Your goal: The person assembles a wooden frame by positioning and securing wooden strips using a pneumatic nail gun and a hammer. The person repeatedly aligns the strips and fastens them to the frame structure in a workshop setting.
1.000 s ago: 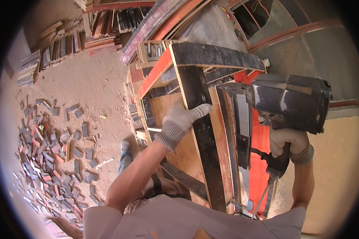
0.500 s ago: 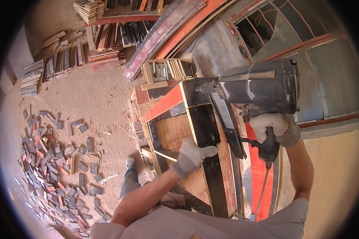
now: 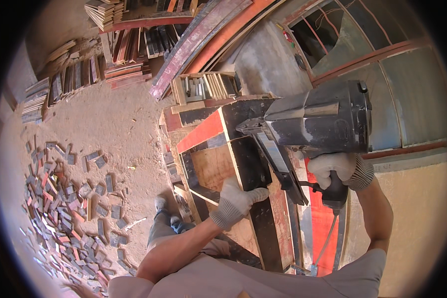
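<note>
My right hand (image 3: 338, 170), in a white knit glove, grips the handle of a large grey nail gun (image 3: 317, 119). The gun's nose rests on the far end of a dark wooden plank (image 3: 248, 164). My gloved left hand (image 3: 237, 197) lies on that same plank, a little nearer to me, its fingers curled over the plank's edge. The plank runs lengthwise over a wooden frame (image 3: 211, 166) with red and black boards, which stands in front of me. A hose (image 3: 328, 238) hangs down from the gun's handle.
Many small wood offcuts (image 3: 59, 198) litter the sandy floor at left. Stacks of boards (image 3: 109, 59) stand at the back, with long curved red and dark planks (image 3: 203, 35) leaning nearby. A grey wall with a red-framed window (image 3: 362, 44) is at right. My shoe (image 3: 160, 203) is below the frame.
The nail gun has swung from my right side onto the plank's far end. My left hand has slid down the plank toward me. The view has tilted downward.
</note>
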Demonstrator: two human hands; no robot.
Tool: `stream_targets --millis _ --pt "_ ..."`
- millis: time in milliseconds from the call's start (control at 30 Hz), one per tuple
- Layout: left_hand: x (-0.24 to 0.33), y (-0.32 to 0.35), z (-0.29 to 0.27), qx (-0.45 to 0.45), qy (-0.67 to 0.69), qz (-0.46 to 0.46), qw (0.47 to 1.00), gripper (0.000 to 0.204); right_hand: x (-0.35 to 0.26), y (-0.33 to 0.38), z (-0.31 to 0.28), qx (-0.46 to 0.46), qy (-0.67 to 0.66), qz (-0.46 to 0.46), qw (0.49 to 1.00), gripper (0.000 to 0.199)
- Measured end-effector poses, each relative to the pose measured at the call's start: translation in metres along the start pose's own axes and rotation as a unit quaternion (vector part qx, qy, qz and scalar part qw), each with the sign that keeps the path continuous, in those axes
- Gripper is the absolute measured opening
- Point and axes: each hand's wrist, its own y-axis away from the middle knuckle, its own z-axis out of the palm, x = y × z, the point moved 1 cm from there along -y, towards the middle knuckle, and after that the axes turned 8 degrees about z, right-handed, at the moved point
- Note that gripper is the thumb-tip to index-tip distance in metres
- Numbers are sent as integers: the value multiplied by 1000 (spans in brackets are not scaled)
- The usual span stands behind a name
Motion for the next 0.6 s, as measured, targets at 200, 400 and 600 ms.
stream_targets --millis 200,400,600 --pt "3 1 0 0 -18 3 1000 31 3 8 -16 94 25 -72 993 21" --pt "-2 0 -1 -1 -25 0 1000 30 12 -10 -29 53 -151 29 987 19" --pt "-7 -1 1 3 11 13 1000 28 28 16 -13 99 -20 -86 991 20"
